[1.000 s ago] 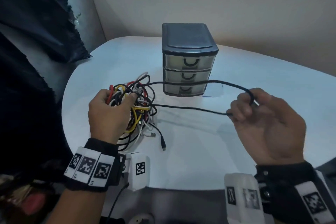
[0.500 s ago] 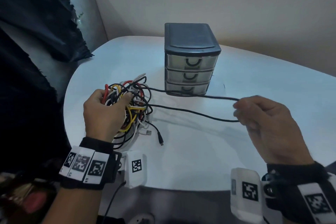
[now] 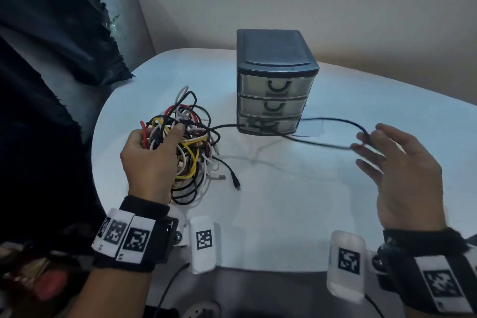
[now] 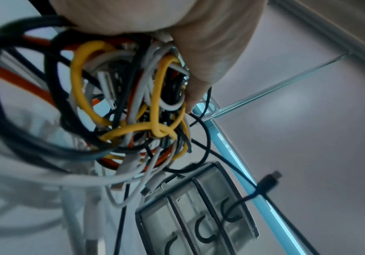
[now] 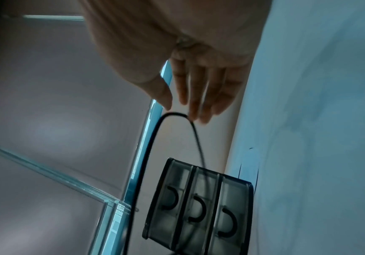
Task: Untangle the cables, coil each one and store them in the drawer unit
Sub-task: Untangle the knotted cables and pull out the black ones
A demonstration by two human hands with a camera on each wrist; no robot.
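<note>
Right hand (image 3: 402, 178) spread wide, fingers nearly straight, to the right of the drawer unit (image 3: 275, 82); a loop of the black cable (image 3: 333, 119) hangs across the fingertips (image 5: 193, 110), draped rather than pinched; the wrist view shows the bend of the loop riding just under the middle fingers, thumb apart from it. Left hand (image 3: 152, 155) curled round the top of the tangle (image 3: 191, 142) at the left of the bench (image 3: 296, 201), fingers dug in among yellow, red, white and black strands; bundle appears raised slightly, its lower loops trailing on the bench.

Step in hand: untangling, still early; the black cable runs in two strands from the tangle rightwards past the front of the bottom drawer to the right hand; one black plug end (image 3: 236, 184) lies free on the bench near the tangle, though which cable it belongs to cannot be told. All three drawers closed; nothing coiled.

Next move, by judgement: the right hand must close on the loop again, further along, and draw it out while the left steadies the bundle; risk of the loop slipping off the open fingers, or of the strands snagging the drawer unit.
</note>
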